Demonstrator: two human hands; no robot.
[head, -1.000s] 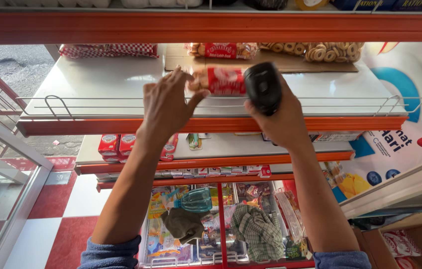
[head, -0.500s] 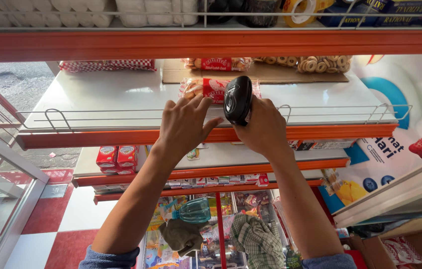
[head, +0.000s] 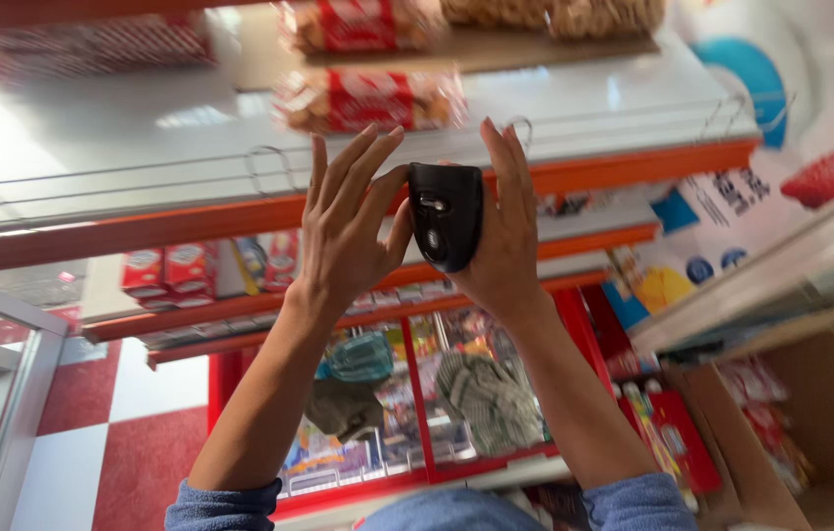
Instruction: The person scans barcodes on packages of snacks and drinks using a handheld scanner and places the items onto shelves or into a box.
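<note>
Right hand (head: 506, 246) pinches the black scanner (head: 446, 214) loosely, held up in front of the shelf (head: 142, 147). Left hand (head: 348, 221) is spread, thumb touching the scanner. Risk — it slips and drops; the wrapped pack (head: 368, 98) beyond lies near the shelf rail, easily knocked.

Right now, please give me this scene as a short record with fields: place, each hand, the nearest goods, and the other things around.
Place: shop shelving, white shelf with orange edge and wire rail
Right hand: holds a small black handheld device, raised before the shelf
Left hand: open, fingers spread, thumb touching the device's side
Nearest goods: red and clear biscuit packet, blurred, on the shelf above the hands
Lower shelf: small red boxes
Right side: open cardboard box
Floor: red and white tiles
</note>
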